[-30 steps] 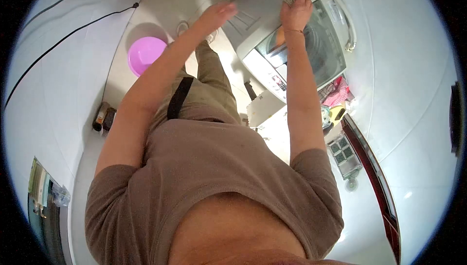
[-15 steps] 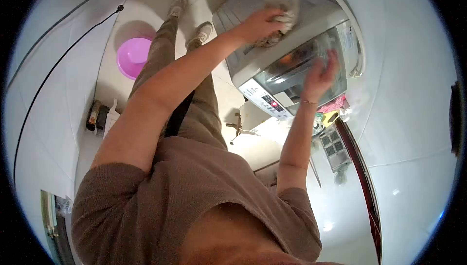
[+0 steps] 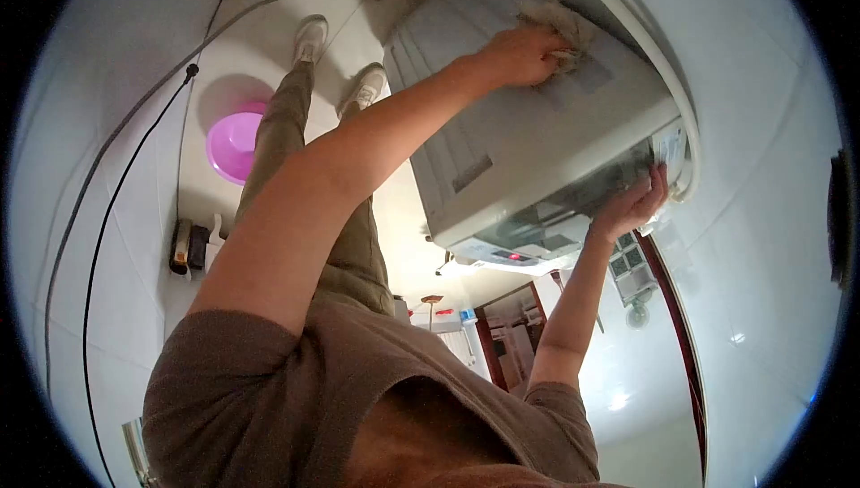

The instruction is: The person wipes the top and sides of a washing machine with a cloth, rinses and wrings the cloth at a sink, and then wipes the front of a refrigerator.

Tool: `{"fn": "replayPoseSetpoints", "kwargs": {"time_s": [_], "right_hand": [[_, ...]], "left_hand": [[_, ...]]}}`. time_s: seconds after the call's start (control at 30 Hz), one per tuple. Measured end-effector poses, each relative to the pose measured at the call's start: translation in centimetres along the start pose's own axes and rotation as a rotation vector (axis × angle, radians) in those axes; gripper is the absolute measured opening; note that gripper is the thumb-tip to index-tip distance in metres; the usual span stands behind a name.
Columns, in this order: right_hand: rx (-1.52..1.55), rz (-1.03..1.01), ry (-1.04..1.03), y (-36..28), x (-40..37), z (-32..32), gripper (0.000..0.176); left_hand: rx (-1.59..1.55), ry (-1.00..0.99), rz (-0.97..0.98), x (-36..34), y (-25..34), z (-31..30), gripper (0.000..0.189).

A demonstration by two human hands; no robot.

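In my left hand point(image 3: 522, 55) is a crumpled beige-grey cloth point(image 3: 563, 24), its fingers closed around it. The cloth presses on the pale side panel point(image 3: 502, 130) of a washing machine point(image 3: 555, 157), near the panel's upper right part. My right hand point(image 3: 632, 206) is at the machine's glassy lid point(image 3: 591, 188), near the rear corner with a label. Its fingers are stretched out and hold nothing that I can see; whether they press on the lid is hard to tell. A red light shows on the control panel point(image 3: 512, 257).
A pink basin point(image 3: 235, 148) stands on the floor beside my legs. A grey hose point(image 3: 143, 89) and a black plug cord point(image 3: 134, 139) run along the left wall. A white hose point(image 3: 658, 67) curves behind the machine. A brush-like object point(image 3: 186, 246) lies by the wall.
My left hand has moved the cloth up and right over the side panel. My right hand has shifted right and down toward the lid's rear corner. The view has tilted, showing more side panel.
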State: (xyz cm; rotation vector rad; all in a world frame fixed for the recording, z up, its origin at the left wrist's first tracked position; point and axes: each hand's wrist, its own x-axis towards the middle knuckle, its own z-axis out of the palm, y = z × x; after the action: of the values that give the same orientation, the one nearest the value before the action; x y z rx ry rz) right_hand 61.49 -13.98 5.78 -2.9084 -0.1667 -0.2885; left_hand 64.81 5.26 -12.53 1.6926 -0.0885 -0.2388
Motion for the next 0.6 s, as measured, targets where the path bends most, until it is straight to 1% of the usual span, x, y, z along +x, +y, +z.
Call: {"fn": "replayPoseSetpoints", "kwargs": {"time_s": [0.07,0.1,0.17,0.2,0.23,0.27,0.33,0.37,0.4,0.47,0.5,0.53,0.6], "right_hand": [[-0.011,0.017,-0.046,-0.2,0.0,-0.2,0.027],[0.066,0.077,-0.020,-0.1,-0.2,0.1,0.028],[0.046,0.061,-0.027,0.3,-0.3,0.1,0.030],[0.036,0.059,-0.037,0.2,-0.3,0.1,0.030],[0.031,0.063,-0.042,0.5,-0.3,0.2,0.031],[0.061,0.024,-0.064,0.4,-0.3,0.2,0.032],[0.023,0.060,-0.068,0.8,-0.2,0.2,0.033],[0.066,0.030,-0.081,1.0,-0.1,0.1,0.034],[0.075,0.009,-0.082,1.4,-0.2,0.1,0.035],[0.068,0.081,-0.074,1.2,-0.2,0.0,0.035],[0.125,0.167,-0.038,1.0,-0.3,-0.1,0.035],[0.116,0.133,-0.058,1.1,-0.3,-0.1,0.036],[0.103,0.158,-0.033,0.7,-0.6,0.0,0.035]], "left_hand": [[-0.048,0.022,-0.147,0.3,-2.3,0.2,0.035],[-0.052,0.025,-0.145,0.7,-3.4,0.0,0.035],[-0.070,-0.138,-0.326,1.6,-5.6,-0.6,0.035],[-0.076,-0.134,-0.325,2.0,-8.1,0.1,0.035],[0.085,-0.170,-0.218,2.5,-11.9,1.7,0.036],[0.245,-0.203,-0.109,3.1,-15.3,3.1,0.037],[0.286,-0.158,-0.130,3.9,-21.0,5.1,0.036],[0.332,-0.120,-0.154,4.3,-22.6,5.6,0.035],[0.329,-0.115,-0.152,4.9,-22.4,4.7,0.035],[0.447,-0.253,-0.616,5.9,-22.3,3.5,0.042],[0.441,-0.250,-0.606,6.3,-23.1,3.8,0.042],[0.491,-0.259,-0.535,6.2,-24.6,3.7,0.041],[0.583,-0.277,-0.393,5.4,-28.8,3.9,0.038]]}}
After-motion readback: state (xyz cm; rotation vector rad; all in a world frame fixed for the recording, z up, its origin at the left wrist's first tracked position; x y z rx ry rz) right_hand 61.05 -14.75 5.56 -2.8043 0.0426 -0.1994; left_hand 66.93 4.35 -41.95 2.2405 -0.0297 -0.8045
